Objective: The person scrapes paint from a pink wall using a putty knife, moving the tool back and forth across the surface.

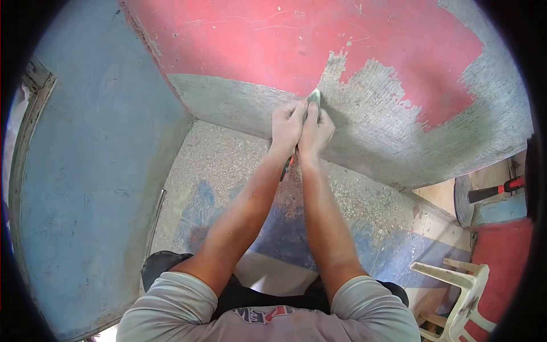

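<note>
Your shirt has red and blue letters on the chest, but they are upside down and partly hidden, so you cannot read them. No other writing shows, and no box, pot or tub can be seen.

Your two hands are pressed close side by side on the far wall. Your left hand is curled shut around a scraper. Your right hand is curled tight around it too, just beside the left one and touching it. The pale green tip of the scraper sticks out above your fingers and touches the wall. A bit of its red and green handle peeks out under your wrists.

The wall is red up high. Lower down the red paint is gone and the wall is bare and grey. The scraper tip sits right at the edge where red meets grey.

On your left is a blue-grey wall. The floor below your arms is dusty, with blue patches.

Near you on the right stands a white plastic chair. Farther right, a tool with a red and black handle lies on a ledge.
</note>
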`<state>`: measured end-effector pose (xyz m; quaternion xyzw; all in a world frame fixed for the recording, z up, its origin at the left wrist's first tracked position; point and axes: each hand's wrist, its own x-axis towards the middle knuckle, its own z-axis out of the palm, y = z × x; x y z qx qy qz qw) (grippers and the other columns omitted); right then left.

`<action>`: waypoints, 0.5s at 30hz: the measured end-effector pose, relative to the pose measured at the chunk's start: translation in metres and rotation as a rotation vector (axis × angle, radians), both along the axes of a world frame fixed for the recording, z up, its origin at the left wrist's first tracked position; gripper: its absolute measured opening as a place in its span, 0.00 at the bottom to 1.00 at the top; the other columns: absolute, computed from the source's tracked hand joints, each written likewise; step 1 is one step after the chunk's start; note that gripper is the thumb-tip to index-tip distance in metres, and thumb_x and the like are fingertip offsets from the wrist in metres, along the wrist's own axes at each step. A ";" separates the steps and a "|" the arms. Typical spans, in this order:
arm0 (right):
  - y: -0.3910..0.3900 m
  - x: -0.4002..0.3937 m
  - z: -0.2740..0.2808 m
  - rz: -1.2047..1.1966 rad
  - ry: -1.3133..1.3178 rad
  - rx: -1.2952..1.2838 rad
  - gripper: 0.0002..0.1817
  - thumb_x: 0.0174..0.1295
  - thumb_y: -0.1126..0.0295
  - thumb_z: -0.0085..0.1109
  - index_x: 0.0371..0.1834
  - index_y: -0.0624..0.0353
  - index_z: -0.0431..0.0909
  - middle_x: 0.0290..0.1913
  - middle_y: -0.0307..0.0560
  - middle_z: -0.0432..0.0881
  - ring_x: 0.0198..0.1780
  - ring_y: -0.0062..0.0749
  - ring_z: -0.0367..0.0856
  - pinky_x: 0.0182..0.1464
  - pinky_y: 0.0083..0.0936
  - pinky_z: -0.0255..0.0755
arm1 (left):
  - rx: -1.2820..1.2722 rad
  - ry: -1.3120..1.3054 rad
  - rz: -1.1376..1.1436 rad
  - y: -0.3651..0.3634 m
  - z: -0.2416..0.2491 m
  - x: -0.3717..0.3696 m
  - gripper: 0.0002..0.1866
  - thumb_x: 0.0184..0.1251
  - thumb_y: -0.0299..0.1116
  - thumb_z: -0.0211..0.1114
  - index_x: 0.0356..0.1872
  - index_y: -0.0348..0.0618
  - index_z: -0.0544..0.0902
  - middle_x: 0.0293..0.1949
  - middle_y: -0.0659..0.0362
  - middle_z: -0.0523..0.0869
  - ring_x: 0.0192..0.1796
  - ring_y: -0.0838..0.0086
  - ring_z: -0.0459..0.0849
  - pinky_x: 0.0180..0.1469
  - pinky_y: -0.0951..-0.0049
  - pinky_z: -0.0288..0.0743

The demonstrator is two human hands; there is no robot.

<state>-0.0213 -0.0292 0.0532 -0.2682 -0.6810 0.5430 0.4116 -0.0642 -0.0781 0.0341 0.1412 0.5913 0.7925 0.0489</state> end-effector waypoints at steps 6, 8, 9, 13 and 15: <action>0.005 0.000 -0.042 -0.016 -0.100 0.025 0.24 0.73 0.56 0.58 0.32 0.72 0.84 0.28 0.62 0.84 0.33 0.45 0.84 0.41 0.46 0.72 | -0.050 -0.079 0.016 -0.001 -0.027 0.004 0.16 0.79 0.35 0.63 0.35 0.31 0.88 0.26 0.68 0.82 0.33 0.86 0.76 0.34 0.75 0.71; 0.007 -0.006 -0.007 -0.013 -0.003 -0.005 0.25 0.73 0.55 0.58 0.32 0.72 0.83 0.27 0.62 0.83 0.29 0.45 0.81 0.39 0.45 0.71 | -0.010 -0.042 0.022 0.004 0.005 0.003 0.17 0.78 0.35 0.63 0.32 0.30 0.87 0.24 0.68 0.80 0.32 0.86 0.75 0.33 0.74 0.70; 0.009 -0.008 0.003 0.018 0.038 -0.057 0.25 0.73 0.55 0.59 0.32 0.72 0.83 0.26 0.62 0.83 0.28 0.45 0.80 0.39 0.45 0.71 | 0.020 -0.031 0.013 0.003 0.029 0.006 0.17 0.78 0.35 0.63 0.32 0.31 0.86 0.24 0.69 0.80 0.32 0.86 0.74 0.33 0.74 0.70; 0.008 -0.005 0.004 -0.008 0.010 -0.028 0.23 0.72 0.58 0.60 0.32 0.71 0.84 0.26 0.59 0.84 0.27 0.40 0.79 0.38 0.44 0.71 | -0.012 0.018 0.030 0.004 0.021 0.003 0.17 0.78 0.35 0.62 0.33 0.30 0.87 0.24 0.68 0.80 0.32 0.86 0.74 0.33 0.74 0.70; 0.004 -0.001 -0.022 -0.038 -0.024 0.042 0.22 0.72 0.58 0.60 0.31 0.72 0.84 0.26 0.59 0.84 0.28 0.41 0.80 0.39 0.44 0.72 | -0.072 -0.044 0.007 -0.003 -0.009 0.006 0.15 0.79 0.36 0.63 0.36 0.33 0.89 0.29 0.68 0.84 0.34 0.86 0.76 0.35 0.77 0.72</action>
